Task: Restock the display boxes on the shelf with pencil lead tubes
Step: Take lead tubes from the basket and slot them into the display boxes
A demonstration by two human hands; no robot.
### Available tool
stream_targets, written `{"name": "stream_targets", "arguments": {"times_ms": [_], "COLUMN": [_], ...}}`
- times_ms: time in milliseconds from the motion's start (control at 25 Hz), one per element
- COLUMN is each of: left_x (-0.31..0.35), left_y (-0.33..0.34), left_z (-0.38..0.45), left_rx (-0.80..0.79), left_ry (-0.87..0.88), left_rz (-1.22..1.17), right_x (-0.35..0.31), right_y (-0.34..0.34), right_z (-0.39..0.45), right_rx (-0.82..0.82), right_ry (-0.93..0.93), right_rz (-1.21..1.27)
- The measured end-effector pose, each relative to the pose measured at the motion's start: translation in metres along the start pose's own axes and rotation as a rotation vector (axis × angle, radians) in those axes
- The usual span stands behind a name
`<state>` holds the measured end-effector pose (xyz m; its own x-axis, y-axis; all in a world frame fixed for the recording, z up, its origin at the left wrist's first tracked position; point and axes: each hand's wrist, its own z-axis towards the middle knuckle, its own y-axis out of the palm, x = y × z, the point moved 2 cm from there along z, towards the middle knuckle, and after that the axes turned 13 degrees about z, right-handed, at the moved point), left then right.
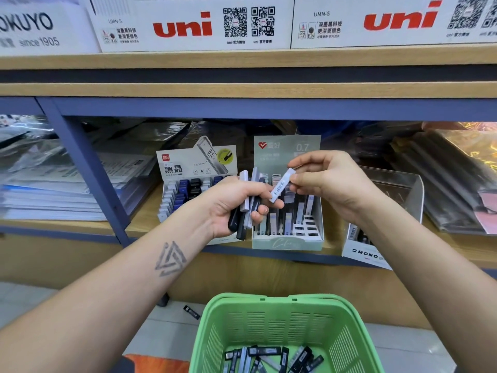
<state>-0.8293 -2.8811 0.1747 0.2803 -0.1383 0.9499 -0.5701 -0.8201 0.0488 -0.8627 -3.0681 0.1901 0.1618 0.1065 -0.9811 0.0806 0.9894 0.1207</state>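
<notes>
White tube (282, 188) pinched by right hand (326, 184), left hand (236, 205) gripping tubes (246, 211)

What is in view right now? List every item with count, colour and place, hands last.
Display boxes: three, white and pale green, side by side on the lower shelf.
Clear bin: one, transparent, behind the rightmost box.
Basket: one, green, on the floor below the shelf.
Loose lead tubes: many, black, grey and white, in the basket.
Stray tube: one, black, on the floor left of the basket.
Uni cartons: two, white with red lettering, on the top shelf.
Bundle of tubes: several, black and white, gripped in the left hand.
White tube: one, pinched by the right hand.
</notes>
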Motion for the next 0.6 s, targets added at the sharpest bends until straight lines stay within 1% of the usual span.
{"name": "stream_targets", "arguments": {"times_ms": [160,280,360,440,600], "left_x": [-0.001,-0.001,0.000,0.001,0.003], "left_y": [-0.005,-0.007,-0.008,-0.009,-0.010], "left_z": [0.000,0.000,0.000,0.000,0.003], "left_rx": [0.048,0.039,0.043,0.096,0.232], "left_ry": [-0.009,-0.029,-0.032,0.001,0.109], "left_rz": [-0.023,-0.076,-0.118,-0.127,-0.036], "right_x": [0.002,0.003,0.002,-0.001,-0.004], "right_y": [0.003,0.000,-0.004,-0.008,-0.011], "right_z": [-0.001,-0.001,-0.002,-0.004,-0.011], "right_rx": [-0.010,-0.011,-0.036,-0.085,-0.159], "right_ry": [0.019,0.027,0.002,-0.033,-0.018], "right_rz": [0.025,0.046,0.030,-0.054,-0.164]}}
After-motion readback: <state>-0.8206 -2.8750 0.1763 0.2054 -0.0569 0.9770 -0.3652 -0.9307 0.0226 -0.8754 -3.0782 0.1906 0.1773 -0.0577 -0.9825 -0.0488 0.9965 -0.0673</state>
